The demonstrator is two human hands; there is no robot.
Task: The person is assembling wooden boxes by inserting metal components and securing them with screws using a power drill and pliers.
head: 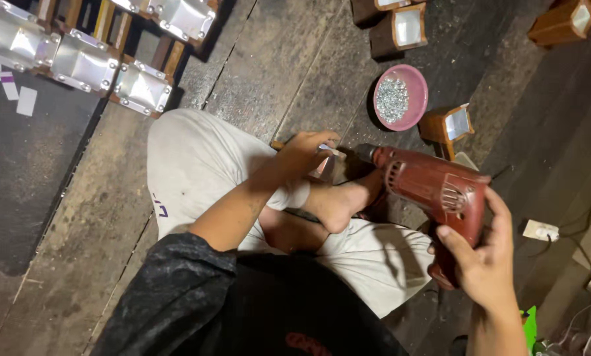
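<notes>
I sit cross-legged on a wooden floor. My right hand [483, 260] grips the handle of a red electric drill [434, 191], whose chuck points left toward a small wooden box with a shiny metal lining [323, 166]. My left hand [303, 153] holds that box down against my bare foot [342, 201]. Most of the box is hidden under my fingers.
A pink bowl of small silver screws [401, 97] stands just beyond the drill. A similar wooden box [447, 125] lies beside it, with more at the top [401, 28]. Several metal-lined boxes [84, 62] line the upper left. A white plug [540, 231] lies at right.
</notes>
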